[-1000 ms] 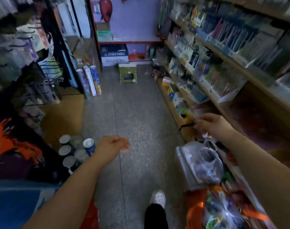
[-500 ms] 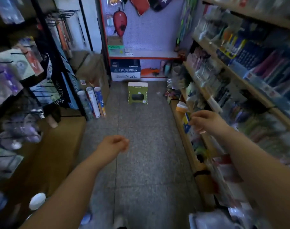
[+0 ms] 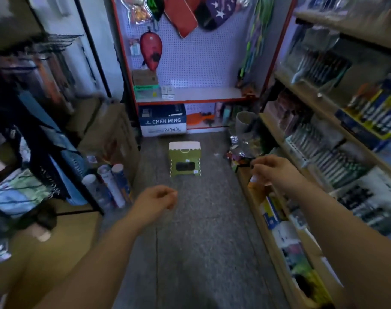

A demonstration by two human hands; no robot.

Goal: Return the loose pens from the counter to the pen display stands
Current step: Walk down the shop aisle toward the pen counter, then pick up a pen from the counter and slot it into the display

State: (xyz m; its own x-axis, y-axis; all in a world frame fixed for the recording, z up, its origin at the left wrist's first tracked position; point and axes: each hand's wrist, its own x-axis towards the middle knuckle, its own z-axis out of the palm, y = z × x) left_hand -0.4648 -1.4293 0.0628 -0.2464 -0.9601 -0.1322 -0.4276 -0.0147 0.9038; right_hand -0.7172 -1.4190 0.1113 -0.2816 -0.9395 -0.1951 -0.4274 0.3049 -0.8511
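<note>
Right grip [image 3: 270, 169] pinched around a dark pen [image 3: 243, 165]; left grip [image 3: 155, 198] loosely curled, holding nothing visible.

Slim, stiff, light and likely slick, the pen suits a mid-barrel pinch; it sticks out toward 9 o'clock, short of the pen displays [image 3: 337, 157] on the shelves at 3 o'clock. Since the earlier frame, the view has lifted and advanced toward the green stool [image 3: 185, 158] at 12 o'clock.

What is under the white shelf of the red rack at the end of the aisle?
Under the white shelf stands a blue and white box printed CHEN MING. Right of it lie orange items, too blurred to name. Whatever is behind the box is covered.
</note>
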